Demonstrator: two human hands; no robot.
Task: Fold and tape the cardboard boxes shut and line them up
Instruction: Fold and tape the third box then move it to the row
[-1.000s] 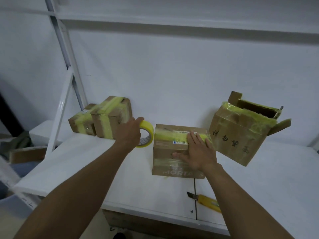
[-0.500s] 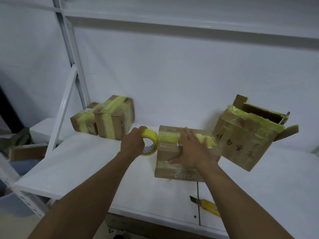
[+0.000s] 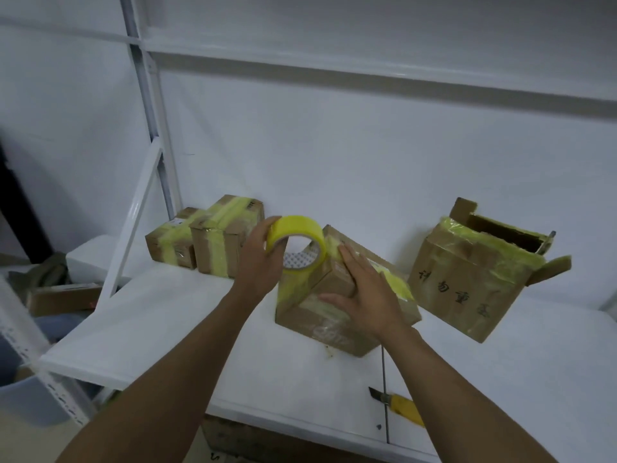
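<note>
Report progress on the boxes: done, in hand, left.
Done: a small taped box and a taller taped box sit side by side. In hand: left hand grips the tape roll at the middle box; right hand presses it. Remaining: the right box, flaps open.

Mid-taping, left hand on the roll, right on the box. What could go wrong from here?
1. The right hand only presses flat on the brown cardboard box, which sits skewed on the white shelf; pulling the yellow tape roll in the left hand may drag it or lay the strip crooked.
2. The yellow utility knife lies, blade seemingly out, near the shelf's front edge beside the right forearm; a sweep could knock it off.
</note>
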